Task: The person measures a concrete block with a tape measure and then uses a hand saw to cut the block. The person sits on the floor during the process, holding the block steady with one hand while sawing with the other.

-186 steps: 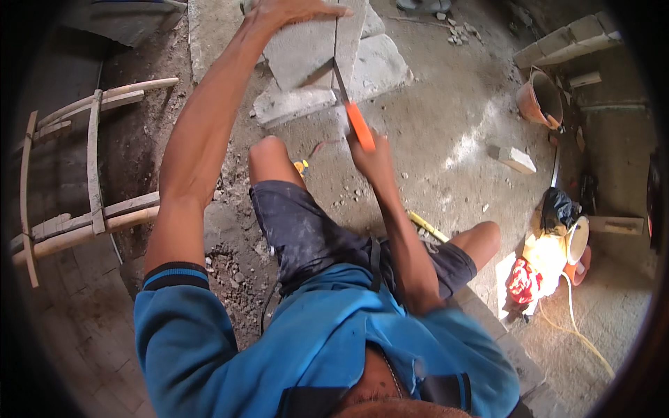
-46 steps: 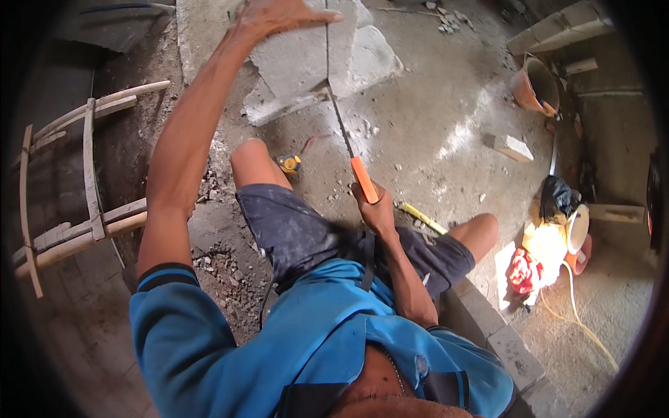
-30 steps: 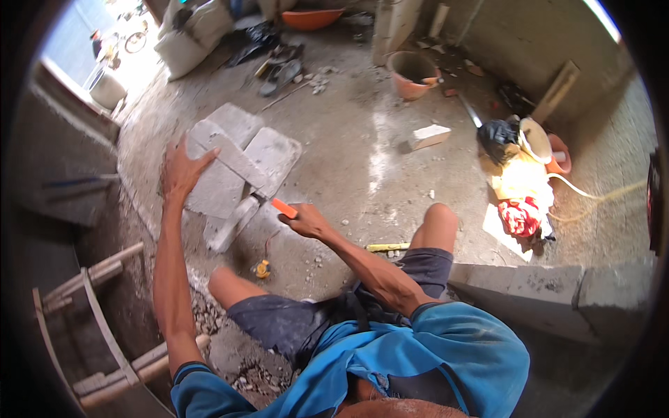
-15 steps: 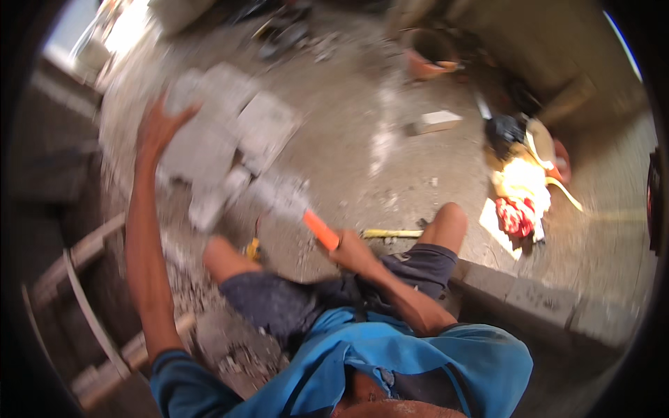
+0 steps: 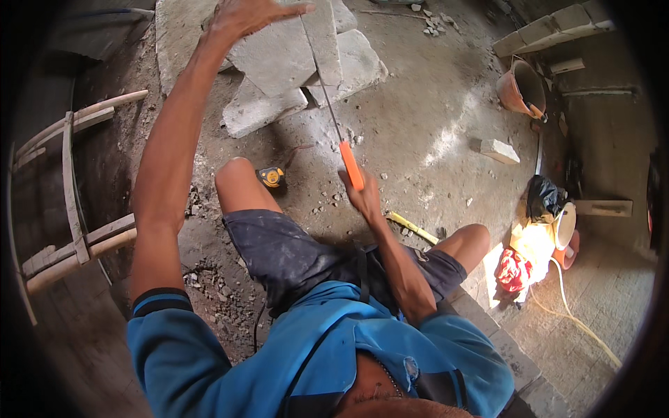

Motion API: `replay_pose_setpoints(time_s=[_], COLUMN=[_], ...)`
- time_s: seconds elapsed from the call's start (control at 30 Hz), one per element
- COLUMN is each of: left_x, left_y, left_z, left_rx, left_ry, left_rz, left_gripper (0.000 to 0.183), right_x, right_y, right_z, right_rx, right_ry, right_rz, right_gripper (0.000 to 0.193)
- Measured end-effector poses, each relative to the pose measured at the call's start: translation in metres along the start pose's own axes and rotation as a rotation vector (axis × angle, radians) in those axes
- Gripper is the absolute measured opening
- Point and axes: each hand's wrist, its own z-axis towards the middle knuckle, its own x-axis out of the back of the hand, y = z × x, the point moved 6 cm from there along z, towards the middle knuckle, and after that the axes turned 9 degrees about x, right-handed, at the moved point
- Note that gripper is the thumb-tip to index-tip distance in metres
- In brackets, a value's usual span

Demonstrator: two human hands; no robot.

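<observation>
My right hand (image 5: 364, 196) is closed round the orange handle of a hand saw (image 5: 352, 165). The saw's thin blade, seen nearly edge-on, runs away from me across a pale grey slab (image 5: 275, 59). At the upper edge of the view my left hand (image 5: 252, 15) stretches over the slabs, fingers extended. One fingertip points right, close to the blade's far end; whether it touches cannot be made out. A broken slab piece (image 5: 261, 108) lies on the near side, and another slab (image 5: 361, 66) lies right of the blade.
A black-and-yellow tape measure (image 5: 270, 177) lies beside my left knee. A yellow-handled tool (image 5: 412, 228) rests between my legs. Off to the right are a white block (image 5: 499, 151), an orange bucket (image 5: 519, 90) and a red cloth (image 5: 514, 270). Wooden framing (image 5: 73, 188) stands at the left.
The view has tilted, so the slabs appear higher. My left hand has moved farther forward and right. Still in my right hand, the saw now points more straight ahead, its blade clearly visible.
</observation>
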Motion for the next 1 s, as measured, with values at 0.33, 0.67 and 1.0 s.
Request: replay_pose_setpoints(time_s=[0.33,0.67,1.0], left_x=[-0.047,-0.058,-0.066], left_y=[-0.117,-0.172,-0.168], left_z=[-0.029,-0.049,-0.052], left_rx=[-0.008,0.157,0.188], left_ry=[0.062,0.048,0.098], left_rz=[-0.346,-0.665,-0.410], left_gripper=[0.122,0.118,0.123], right_x=[0.117,0.126,0.066], right_y=[-0.050,-0.038,0.063], right_z=[-0.168,-0.203,-0.093], right_rx=[-0.141,-0.466,-0.356], right_ry=[0.002,0.423,0.566], right_rz=[-0.215,0.639,0.107], right_gripper=[0.028,0.020,0.028])
